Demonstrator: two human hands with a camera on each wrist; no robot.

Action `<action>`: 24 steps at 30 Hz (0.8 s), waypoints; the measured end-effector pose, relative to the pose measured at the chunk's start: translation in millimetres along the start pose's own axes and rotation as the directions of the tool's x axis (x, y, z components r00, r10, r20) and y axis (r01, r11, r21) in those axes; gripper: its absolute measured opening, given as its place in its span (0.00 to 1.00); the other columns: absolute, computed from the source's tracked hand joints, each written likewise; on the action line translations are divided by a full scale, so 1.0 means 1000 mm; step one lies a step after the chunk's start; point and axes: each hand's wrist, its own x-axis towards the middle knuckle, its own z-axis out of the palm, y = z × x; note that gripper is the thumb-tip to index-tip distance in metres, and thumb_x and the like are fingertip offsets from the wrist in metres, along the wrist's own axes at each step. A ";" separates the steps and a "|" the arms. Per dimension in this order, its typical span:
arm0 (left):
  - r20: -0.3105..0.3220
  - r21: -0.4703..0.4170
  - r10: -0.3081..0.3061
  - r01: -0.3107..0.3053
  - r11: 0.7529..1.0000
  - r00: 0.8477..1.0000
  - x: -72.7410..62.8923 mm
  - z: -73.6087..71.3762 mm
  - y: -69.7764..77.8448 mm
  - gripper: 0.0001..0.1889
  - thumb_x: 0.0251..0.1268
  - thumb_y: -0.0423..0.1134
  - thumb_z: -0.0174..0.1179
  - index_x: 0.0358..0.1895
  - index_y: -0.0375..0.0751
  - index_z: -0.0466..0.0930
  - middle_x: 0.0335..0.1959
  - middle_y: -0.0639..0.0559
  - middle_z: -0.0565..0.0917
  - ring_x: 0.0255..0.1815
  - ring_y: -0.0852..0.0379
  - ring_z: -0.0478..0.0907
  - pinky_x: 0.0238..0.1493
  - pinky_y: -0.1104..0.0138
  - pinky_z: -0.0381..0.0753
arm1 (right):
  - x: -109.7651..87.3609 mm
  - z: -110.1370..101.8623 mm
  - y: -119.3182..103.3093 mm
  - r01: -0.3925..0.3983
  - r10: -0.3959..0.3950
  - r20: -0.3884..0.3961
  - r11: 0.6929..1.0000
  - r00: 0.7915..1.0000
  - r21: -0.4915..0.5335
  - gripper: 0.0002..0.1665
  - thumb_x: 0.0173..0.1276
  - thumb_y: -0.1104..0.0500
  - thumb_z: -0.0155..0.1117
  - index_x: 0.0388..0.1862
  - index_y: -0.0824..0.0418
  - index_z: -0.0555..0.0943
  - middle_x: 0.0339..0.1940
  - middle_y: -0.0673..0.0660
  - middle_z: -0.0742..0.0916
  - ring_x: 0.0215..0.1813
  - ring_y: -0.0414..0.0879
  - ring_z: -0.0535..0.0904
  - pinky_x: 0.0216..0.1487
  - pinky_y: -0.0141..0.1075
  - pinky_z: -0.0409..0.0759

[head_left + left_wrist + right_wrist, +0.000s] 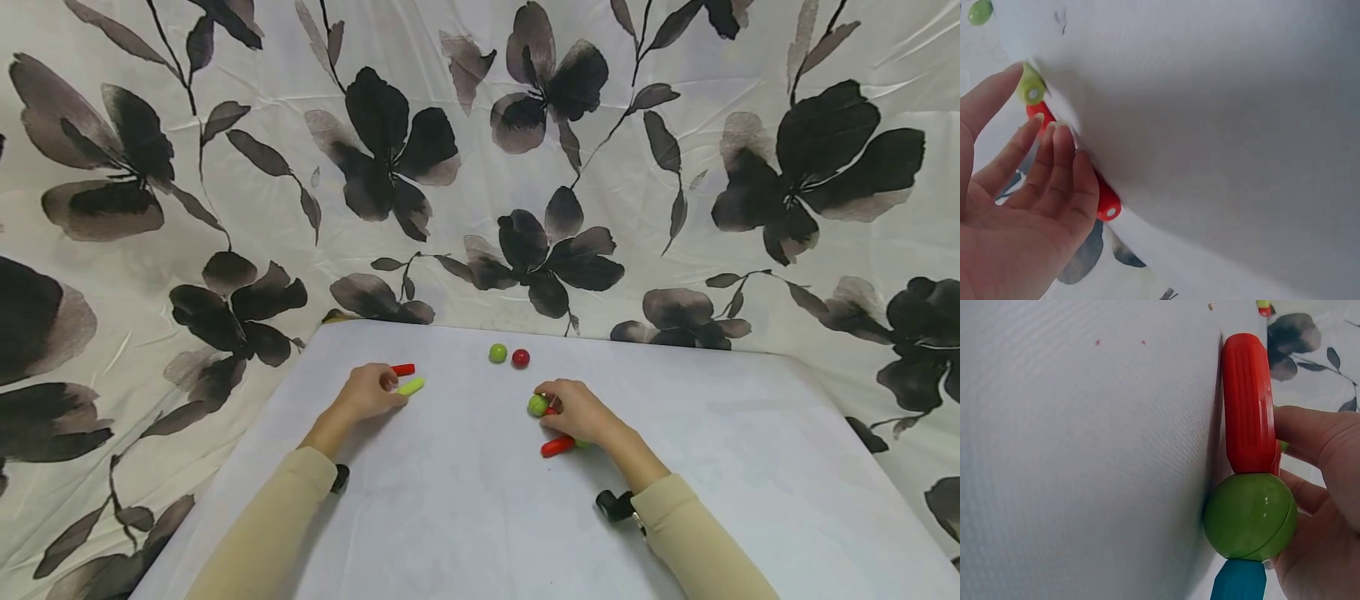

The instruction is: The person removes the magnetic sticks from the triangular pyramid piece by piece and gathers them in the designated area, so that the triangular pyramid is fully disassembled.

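In the head view my left hand is at a yellow-green toy rod, its end between thumb and index finger. A red rod lies just behind; in the left wrist view my fingers hide the middle of the red pieces. My right hand holds a green ball with a bit of red rod beside it. Nearer my body lies another red rod. The right wrist view shows it in line with a second green ball and a blue piece.
Toward the back of the white table sit a loose green ball and a red ball, side by side. A flowered cloth hangs behind the table. Black wrist cameras stick out below both wrists.
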 end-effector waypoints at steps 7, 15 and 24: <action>-0.014 -0.021 0.010 -0.010 1.000 1.000 -0.004 -0.010 0.000 0.23 0.59 0.40 0.75 0.54 0.33 0.81 0.46 0.39 0.82 0.47 0.45 0.75 0.49 0.55 0.78 | -0.004 -0.002 -0.003 -0.016 0.016 0.020 1.000 1.000 -0.007 0.33 0.65 0.63 0.75 0.68 0.65 0.77 0.50 0.57 0.85 0.51 0.50 0.79 0.58 0.48 0.79; -0.051 -0.038 0.215 -0.217 0.975 0.975 -0.022 -0.009 0.030 0.22 0.58 0.37 0.75 0.52 0.30 0.81 0.45 0.37 0.83 0.41 0.46 0.78 0.45 0.56 0.79 | -0.016 -0.011 -0.004 -0.012 0.012 0.001 0.998 1.000 -0.055 0.35 0.64 0.60 0.75 0.69 0.66 0.75 0.53 0.59 0.85 0.54 0.52 0.80 0.58 0.50 0.78; 0.031 -0.084 0.274 -0.270 0.959 0.961 -0.031 0.018 0.071 0.21 0.59 0.39 0.76 0.52 0.35 0.82 0.46 0.41 0.83 0.41 0.52 0.76 0.44 0.61 0.79 | -0.028 -0.014 0.000 -0.052 0.052 -0.001 0.996 0.999 -0.066 0.31 0.65 0.57 0.75 0.64 0.69 0.79 0.49 0.59 0.85 0.49 0.51 0.80 0.54 0.49 0.80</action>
